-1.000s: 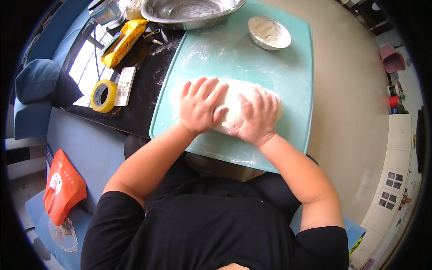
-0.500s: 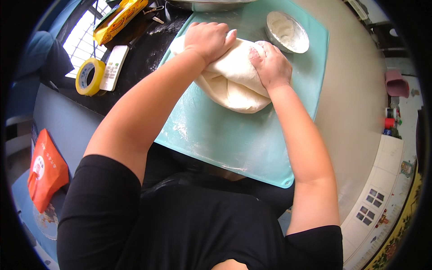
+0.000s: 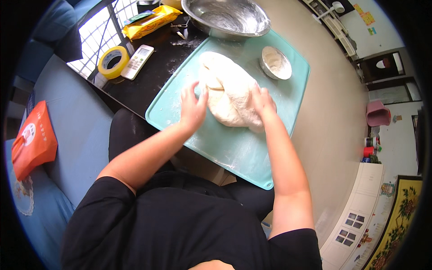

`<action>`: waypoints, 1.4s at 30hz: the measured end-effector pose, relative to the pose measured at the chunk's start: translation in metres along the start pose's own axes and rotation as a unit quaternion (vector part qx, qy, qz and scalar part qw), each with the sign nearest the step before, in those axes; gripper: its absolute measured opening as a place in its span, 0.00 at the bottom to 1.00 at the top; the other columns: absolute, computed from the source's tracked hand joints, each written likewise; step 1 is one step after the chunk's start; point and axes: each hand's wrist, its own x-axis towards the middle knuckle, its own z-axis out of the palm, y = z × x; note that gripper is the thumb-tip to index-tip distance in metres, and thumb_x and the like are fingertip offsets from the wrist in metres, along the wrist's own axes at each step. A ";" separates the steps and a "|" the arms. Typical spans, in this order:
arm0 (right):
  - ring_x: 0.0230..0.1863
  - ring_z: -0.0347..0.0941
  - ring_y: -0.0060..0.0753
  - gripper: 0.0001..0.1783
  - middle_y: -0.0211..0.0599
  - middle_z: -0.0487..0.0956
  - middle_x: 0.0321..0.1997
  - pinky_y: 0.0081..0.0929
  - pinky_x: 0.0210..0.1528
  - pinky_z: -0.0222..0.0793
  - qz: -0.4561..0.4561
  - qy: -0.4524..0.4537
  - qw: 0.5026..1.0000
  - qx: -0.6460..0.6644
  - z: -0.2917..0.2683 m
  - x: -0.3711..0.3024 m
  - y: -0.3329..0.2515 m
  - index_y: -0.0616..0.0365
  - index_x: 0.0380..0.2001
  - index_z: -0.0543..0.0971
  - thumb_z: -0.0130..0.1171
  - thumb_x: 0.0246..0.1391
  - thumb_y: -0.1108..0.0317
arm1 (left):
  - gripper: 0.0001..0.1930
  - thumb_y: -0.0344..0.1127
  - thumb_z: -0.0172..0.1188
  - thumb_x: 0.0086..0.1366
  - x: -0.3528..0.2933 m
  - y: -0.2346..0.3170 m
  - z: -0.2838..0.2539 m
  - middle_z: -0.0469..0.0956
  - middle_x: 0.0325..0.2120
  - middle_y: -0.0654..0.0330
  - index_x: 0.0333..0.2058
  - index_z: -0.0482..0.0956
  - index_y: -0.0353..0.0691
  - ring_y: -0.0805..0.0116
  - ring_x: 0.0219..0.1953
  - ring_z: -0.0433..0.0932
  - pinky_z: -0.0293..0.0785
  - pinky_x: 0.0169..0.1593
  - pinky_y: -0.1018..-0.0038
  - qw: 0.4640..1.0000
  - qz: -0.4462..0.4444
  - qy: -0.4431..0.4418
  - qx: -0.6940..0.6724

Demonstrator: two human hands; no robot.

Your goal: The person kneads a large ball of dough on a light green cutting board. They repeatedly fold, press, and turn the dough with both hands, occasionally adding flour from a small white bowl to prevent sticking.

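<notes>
A large, soft white lump of dough (image 3: pixel 231 96), folded and creased on its left side, lies on a floury turquoise silicone mat (image 3: pixel 216 150). Just off the dough's left edge is my left hand (image 3: pixel 193 108), its fingers apart and nothing held in them. My right hand (image 3: pixel 264 102) grips the right side of the dough, fingers curled against it, the fingertips partly hidden. Behind the dough to the right, a small metal bowl (image 3: pixel 281 69) with white flour stands on the mat.
A big flour-dusted metal basin (image 3: pixel 211 28) overlaps the mat's far edge. On the dark table (image 3: pixel 157 67) to the left lie a roll of yellow tape (image 3: pixel 102 63), a white remote control (image 3: pixel 137 62) and a yellow package (image 3: pixel 150 23). An orange bag (image 3: pixel 42 144) rests on the blue seat (image 3: pixel 85 121).
My left hand has come off the dough and moved nearer to me, its fingers spreading. The dough has turned and lies more lengthwise. My right hand stays at its right side. The view has shifted.
</notes>
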 end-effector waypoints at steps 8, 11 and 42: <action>0.57 0.65 0.43 0.44 0.52 0.68 0.57 0.36 0.59 0.60 -0.026 0.006 0.931 0.363 0.063 -0.106 0.015 0.67 0.60 0.57 0.58 0.51 0.45 | 0.26 0.35 0.57 0.53 0.012 0.040 -0.015 0.75 0.40 0.43 0.49 0.67 0.27 0.52 0.42 0.77 0.72 0.47 0.65 0.934 -0.301 -0.126 -0.145; 0.53 0.67 0.39 0.39 0.46 0.70 0.54 0.37 0.55 0.62 0.022 -0.135 0.852 0.505 0.051 -0.131 0.007 0.64 0.57 0.62 0.54 0.54 0.43 | 0.21 0.34 0.56 0.52 0.014 0.089 -0.016 0.78 0.38 0.45 0.46 0.72 0.31 0.52 0.41 0.78 0.73 0.46 0.66 0.978 -0.125 -0.169 -0.001; 0.44 0.70 0.50 0.13 0.44 0.77 0.42 0.40 0.49 0.63 -0.461 0.254 0.836 0.154 0.011 -0.006 0.030 0.58 0.34 0.76 0.49 0.50 0.62 | 0.22 0.48 0.56 0.51 0.011 0.089 0.100 0.72 0.44 0.52 0.42 0.73 0.41 0.54 0.50 0.66 0.59 0.55 0.62 0.804 0.394 -0.367 0.254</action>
